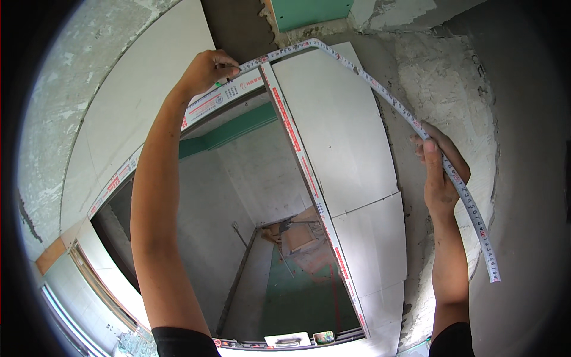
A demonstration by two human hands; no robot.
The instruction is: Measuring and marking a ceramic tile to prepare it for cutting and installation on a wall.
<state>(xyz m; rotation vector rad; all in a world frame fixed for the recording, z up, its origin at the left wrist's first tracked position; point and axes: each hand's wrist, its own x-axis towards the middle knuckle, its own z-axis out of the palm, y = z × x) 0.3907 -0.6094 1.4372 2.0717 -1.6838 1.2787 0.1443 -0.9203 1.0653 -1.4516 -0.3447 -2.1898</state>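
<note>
Watching from afar, I see the right hand on the near right, thumb and fingers pinching a white measuring tape whose loose tail hangs to the right of the forearm. The strip arches up and left over the pale wall panel to the far left hand, its fingertips pinching it by the top of the film-wrapped frame. I judge it light and springy, fairly stiff along its length but easily creased at the sharp bend; I'd hold it flat between thumb and fingers, near each end. The left fingers hide its other end, and I cannot tell whether it touches the frame. Farthest off, brown boards lie in clutter too dim to sort.
</note>
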